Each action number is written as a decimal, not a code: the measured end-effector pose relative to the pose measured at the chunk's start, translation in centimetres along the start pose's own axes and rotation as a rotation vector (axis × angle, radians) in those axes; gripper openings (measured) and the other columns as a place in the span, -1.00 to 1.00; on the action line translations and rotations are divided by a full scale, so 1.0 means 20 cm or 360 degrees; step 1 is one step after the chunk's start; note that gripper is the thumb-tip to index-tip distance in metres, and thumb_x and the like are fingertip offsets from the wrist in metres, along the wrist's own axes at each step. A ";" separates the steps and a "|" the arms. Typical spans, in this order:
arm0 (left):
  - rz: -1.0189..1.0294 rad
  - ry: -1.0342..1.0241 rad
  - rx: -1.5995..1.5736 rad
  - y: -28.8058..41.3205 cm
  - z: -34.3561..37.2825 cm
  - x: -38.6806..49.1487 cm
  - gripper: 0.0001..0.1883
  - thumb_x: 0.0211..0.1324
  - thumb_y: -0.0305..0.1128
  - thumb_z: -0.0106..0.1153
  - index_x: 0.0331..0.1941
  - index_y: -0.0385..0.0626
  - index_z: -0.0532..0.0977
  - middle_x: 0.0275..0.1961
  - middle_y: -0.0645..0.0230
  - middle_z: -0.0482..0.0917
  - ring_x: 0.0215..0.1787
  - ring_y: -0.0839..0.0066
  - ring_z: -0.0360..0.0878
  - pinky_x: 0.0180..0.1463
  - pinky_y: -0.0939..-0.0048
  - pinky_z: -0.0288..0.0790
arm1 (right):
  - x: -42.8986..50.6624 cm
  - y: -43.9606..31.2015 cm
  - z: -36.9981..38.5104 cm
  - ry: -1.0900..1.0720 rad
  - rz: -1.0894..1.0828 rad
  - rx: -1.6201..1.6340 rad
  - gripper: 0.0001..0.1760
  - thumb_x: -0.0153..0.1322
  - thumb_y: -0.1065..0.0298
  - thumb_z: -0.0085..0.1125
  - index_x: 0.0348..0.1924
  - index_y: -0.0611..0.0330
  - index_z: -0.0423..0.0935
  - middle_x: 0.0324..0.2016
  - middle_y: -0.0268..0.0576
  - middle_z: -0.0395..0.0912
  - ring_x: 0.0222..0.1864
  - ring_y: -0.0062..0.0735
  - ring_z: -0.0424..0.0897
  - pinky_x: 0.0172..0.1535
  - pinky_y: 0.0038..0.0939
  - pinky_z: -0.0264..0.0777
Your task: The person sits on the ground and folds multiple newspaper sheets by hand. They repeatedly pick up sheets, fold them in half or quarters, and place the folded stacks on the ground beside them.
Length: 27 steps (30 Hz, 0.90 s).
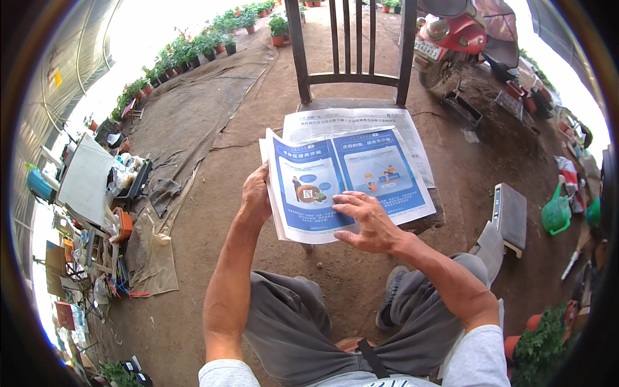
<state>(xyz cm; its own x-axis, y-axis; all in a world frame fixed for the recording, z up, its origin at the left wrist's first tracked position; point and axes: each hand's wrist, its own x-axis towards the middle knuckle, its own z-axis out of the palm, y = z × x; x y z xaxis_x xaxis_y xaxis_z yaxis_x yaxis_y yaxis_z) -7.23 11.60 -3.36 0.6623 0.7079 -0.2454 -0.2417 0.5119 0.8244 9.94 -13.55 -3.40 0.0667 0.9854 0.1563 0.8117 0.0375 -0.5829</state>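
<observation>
A newspaper section [338,193] with two blue illustrated panels lies partly over the seat of a dark wooden chair, its near edge lifted toward me. My left hand [257,192] grips its left edge, the fingers hidden behind the pages. Over the lower middle of the page is my right hand [370,220], fingers spread and the tips at or just above the paper. Another printed newspaper sheet [358,117] rests on the seat beneath and behind the held one. The chair [355,80] faces me with its slatted back upright on the far side.
Potted plants [193,51] line the far left. A red scooter [449,36] stands at the far right. Nearer on the right are a platform scale [510,220] and a green watering can [556,213]. A white board [84,179] leans among clutter at left, beside ground cloth [203,106].
</observation>
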 end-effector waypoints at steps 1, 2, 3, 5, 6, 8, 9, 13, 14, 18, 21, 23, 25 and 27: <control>0.0024 -0.0034 0.0059 0.00 -0.02 0.00 -0.60 0.63 -0.25 0.02 0.28 -0.35 0.42 0.07 0.01 0.70 -0.01 0.36 0.81 0.00 0.27 0.79 | 0.00 0.00 0.00 0.0007 0.0004 0.0015 -0.26 0.44 -0.01 0.45 0.32 0.36 0.57 0.45 0.12 0.45 0.58 0.09 0.26 0.60 0.11 0.09; 0.0046 -0.0032 0.0117 -0.01 -0.03 0.00 -0.59 0.60 -0.26 0.07 0.29 -0.34 0.43 0.08 0.02 0.70 -0.01 0.35 0.81 0.00 0.27 0.79 | 0.00 -0.01 0.00 0.0014 0.0006 0.0031 -0.26 0.45 -0.02 0.45 0.32 0.36 0.58 0.44 0.13 0.45 0.58 0.10 0.26 0.60 0.12 0.09; 0.0063 -0.0039 0.0175 -0.02 0.01 -0.01 -0.58 0.57 -0.28 0.12 0.29 -0.34 0.43 0.08 0.04 0.70 -0.01 0.34 0.81 0.00 0.27 0.79 | 0.00 0.00 0.00 0.0025 0.0019 0.0044 -0.27 0.46 -0.02 0.44 0.31 0.36 0.58 0.43 0.15 0.46 0.57 0.10 0.27 0.60 0.12 0.08; 0.0075 -0.0045 0.0276 -0.02 0.09 -0.03 -0.56 0.51 -0.30 0.22 0.29 -0.34 0.44 0.09 0.06 0.70 -0.01 0.34 0.80 0.00 0.27 0.78 | 0.01 0.01 -0.01 0.0086 0.0026 0.0123 -0.28 0.48 -0.06 0.41 0.28 0.37 0.60 0.37 0.16 0.53 0.49 0.10 0.39 0.55 0.11 0.19; 0.0073 -0.0042 0.0317 -0.02 0.12 -0.05 -0.54 0.47 -0.32 0.27 0.29 -0.33 0.44 0.09 0.08 0.70 -0.01 0.33 0.80 0.00 0.27 0.78 | 0.02 0.00 -0.02 0.0113 0.0026 0.0161 -0.29 0.49 -0.08 0.39 0.27 0.38 0.61 0.34 0.17 0.56 0.45 0.10 0.45 0.52 0.11 0.25; 0.0111 -0.0041 0.0417 -0.04 0.14 -0.07 -0.52 0.39 -0.32 0.36 0.27 -0.31 0.49 0.08 0.09 0.71 -0.02 0.36 0.79 0.01 0.30 0.76 | 0.06 -0.03 -0.05 0.0119 0.0252 0.0724 -0.28 0.52 -0.13 0.35 0.26 0.40 0.62 0.25 0.22 0.63 0.32 0.07 0.58 0.42 0.05 0.39; 0.0141 -0.0068 0.0515 -0.05 0.15 -0.07 -0.52 0.38 -0.31 0.37 0.26 -0.30 0.50 0.09 0.09 0.71 -0.01 0.37 0.78 0.02 0.31 0.76 | 0.07 -0.05 -0.06 0.0127 0.0368 0.1001 -0.27 0.54 -0.15 0.33 0.25 0.41 0.62 0.21 0.24 0.66 0.26 0.05 0.64 0.36 0.02 0.47; 0.0290 -0.0152 0.0858 -0.08 0.23 -0.11 -0.46 0.31 -0.23 0.44 0.25 -0.28 0.52 0.08 0.09 0.71 0.00 0.38 0.76 0.06 0.26 0.72 | 0.17 -0.03 0.00 0.0308 0.0444 0.1491 -0.40 0.58 -0.11 0.35 0.15 0.31 0.71 -0.04 -0.08 0.78 0.03 -0.41 0.70 0.17 -0.27 0.60; 0.0319 -0.0163 0.0913 -0.09 0.24 -0.11 -0.44 0.30 -0.21 0.45 0.25 -0.28 0.52 0.08 0.09 0.71 0.00 0.37 0.76 0.07 0.24 0.71 | 0.19 -0.02 0.02 0.0354 0.0440 0.1503 -0.50 0.59 0.00 0.38 0.12 0.30 0.71 -0.09 -0.18 0.78 -0.07 -0.54 0.70 0.10 -0.41 0.61; 0.0320 -0.0150 0.0955 -0.08 0.25 -0.12 -0.38 0.26 -0.15 0.48 0.26 -0.27 0.52 0.06 0.09 0.70 0.03 0.33 0.76 0.11 0.15 0.68 | 0.23 0.01 0.07 0.0333 0.0449 0.1769 -0.47 0.57 -0.02 0.40 0.14 0.32 0.70 -0.08 -0.15 0.78 -0.09 -0.54 0.72 0.09 -0.42 0.64; 0.0245 -0.0082 0.0931 -0.07 0.24 -0.12 -0.38 0.26 -0.12 0.47 0.26 -0.24 0.52 0.03 0.12 0.69 0.02 0.34 0.75 0.11 0.15 0.68 | 0.25 0.01 0.09 0.0313 0.0413 0.1899 -0.42 0.55 -0.04 0.43 0.16 0.32 0.69 -0.04 -0.11 0.78 -0.05 -0.49 0.75 0.11 -0.43 0.65; 0.0290 -0.0070 0.0946 -0.07 0.20 -0.11 -0.38 0.26 -0.10 0.47 0.26 -0.24 0.52 0.01 0.12 0.68 0.00 0.34 0.74 0.09 0.16 0.68 | 0.25 0.02 0.09 0.0295 0.0375 0.1833 -0.40 0.54 -0.06 0.44 0.18 0.32 0.69 -0.02 -0.09 0.78 -0.02 -0.43 0.76 0.13 -0.43 0.65; 0.0320 -0.0073 0.0951 -0.08 0.19 -0.10 -0.37 0.26 -0.09 0.46 0.26 -0.25 0.52 0.00 0.13 0.68 -0.02 0.35 0.74 0.06 0.17 0.69 | 0.25 0.02 0.09 0.0276 0.0368 0.1837 -0.37 0.53 -0.08 0.44 0.20 0.32 0.68 0.00 -0.07 0.78 0.01 -0.39 0.77 0.14 -0.42 0.65; 0.0341 -0.0079 0.0946 -0.08 0.20 -0.11 -0.38 0.26 -0.07 0.45 0.25 -0.25 0.53 -0.01 0.13 0.68 -0.04 0.36 0.74 0.04 0.17 0.69 | 0.26 0.01 0.09 0.0275 0.0368 0.1811 -0.34 0.52 -0.10 0.44 0.20 0.34 0.67 0.00 0.00 0.78 0.02 -0.31 0.78 0.15 -0.36 0.65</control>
<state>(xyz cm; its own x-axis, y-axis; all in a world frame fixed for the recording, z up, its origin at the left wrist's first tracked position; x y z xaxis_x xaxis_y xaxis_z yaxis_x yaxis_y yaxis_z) -5.48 7.33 -2.19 0.6786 0.7338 -0.0311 0.0530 -0.0067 0.9986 9.36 -8.16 -4.09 0.2934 0.9559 0.0086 -0.2111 0.0736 -0.9747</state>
